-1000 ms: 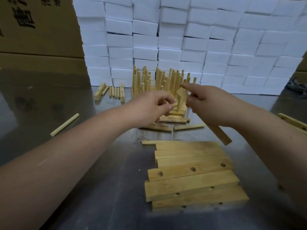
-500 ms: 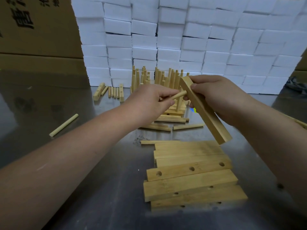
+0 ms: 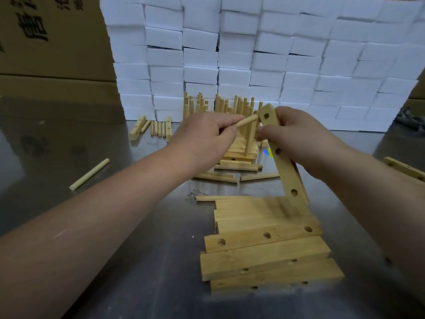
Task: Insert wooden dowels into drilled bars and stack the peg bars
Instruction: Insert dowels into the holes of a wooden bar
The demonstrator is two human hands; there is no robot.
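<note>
My right hand [image 3: 296,139] grips a drilled wooden bar [image 3: 284,162], held nearly upright with three holes facing me. My left hand [image 3: 204,137] pinches a short wooden dowel [image 3: 247,121], its tip close beside the bar's top hole. Behind the hands stands a stack of peg bars [image 3: 239,153] bristling with upright dowels. A pile of drilled bars [image 3: 264,249] lies flat on the metal table [image 3: 138,226] in front of me.
A loose dowel [image 3: 89,173] lies at the left. More bars and dowels [image 3: 151,127] rest by a wall of white foam blocks [image 3: 253,54]. Another drilled bar [image 3: 404,171] lies at the right edge. Cardboard boxes [image 3: 50,42] stand at back left.
My right hand has turned the bar so its holes face me and stood it more upright. My left hand has brought the dowel's tip up to the top hole.
</note>
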